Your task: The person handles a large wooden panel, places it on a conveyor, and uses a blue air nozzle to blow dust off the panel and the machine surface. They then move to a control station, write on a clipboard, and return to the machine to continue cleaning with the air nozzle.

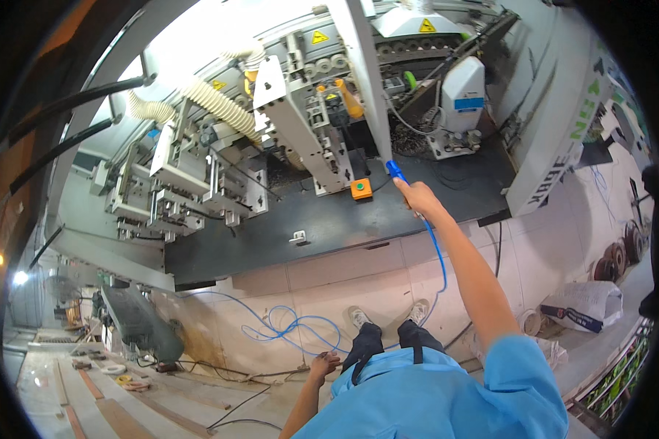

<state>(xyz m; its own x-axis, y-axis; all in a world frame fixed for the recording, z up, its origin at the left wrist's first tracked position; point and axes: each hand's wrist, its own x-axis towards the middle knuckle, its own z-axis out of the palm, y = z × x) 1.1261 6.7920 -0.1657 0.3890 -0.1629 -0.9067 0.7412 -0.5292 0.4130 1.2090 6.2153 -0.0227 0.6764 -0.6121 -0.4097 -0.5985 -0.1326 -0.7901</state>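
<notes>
My right hand [419, 197] is stretched forward over the machine's black base, closed round a blue air blow gun [395, 170]. The gun's tip points at a white upright post [377, 110] of the machine. A blue air hose [442, 274] runs from my right hand down towards my feet and lies in loops on the floor. Low beside my left leg, my left hand [325, 364] hangs with its fingers curled in. Whether anything is inside those fingers is hidden; part of the hose lies close by.
An orange box with a green button [360, 189] stands on the black base [271, 245]. Ribbed ducts [216, 102] and metal units fill the machine. A white-and-blue unit [464, 95] stands right. Dark cables cross the floor. A sack [584, 306] and dark wheels [616, 256] lie right; boards [124, 418] lie left.
</notes>
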